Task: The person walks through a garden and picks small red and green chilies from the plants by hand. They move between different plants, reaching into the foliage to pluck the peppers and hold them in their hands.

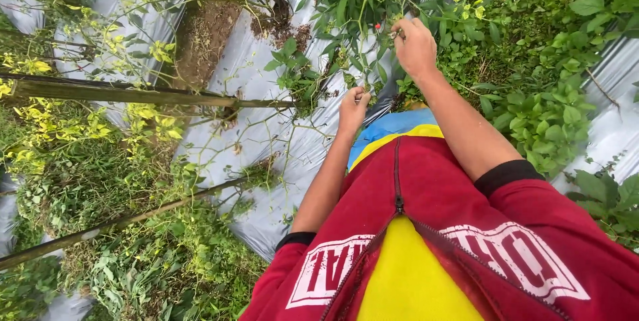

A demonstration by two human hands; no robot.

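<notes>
Picking is under way: the right hand [414, 47] pinches a thin green plant stem [365, 1] beside a small red chilli [377, 27] — the left hand [352, 109] is clenched on lower stems. Next calls for a clean pluck.

leafy green chilli plant [359, 1] over silver mulch sheet, thin upright stems (small red pod [377, 26] among leaves)

Outdoor daylight, soft and even. Silver mulch sheet [266, 135] covers the beds, creased and torn in places, with a strip of bare brown soil [203, 28] at its top edge. Two bamboo poles [133, 93] lie across the left side. Weeds [153, 261] crowd the lower left corner; leafy green growth [546, 115] fills the right edge.
</notes>
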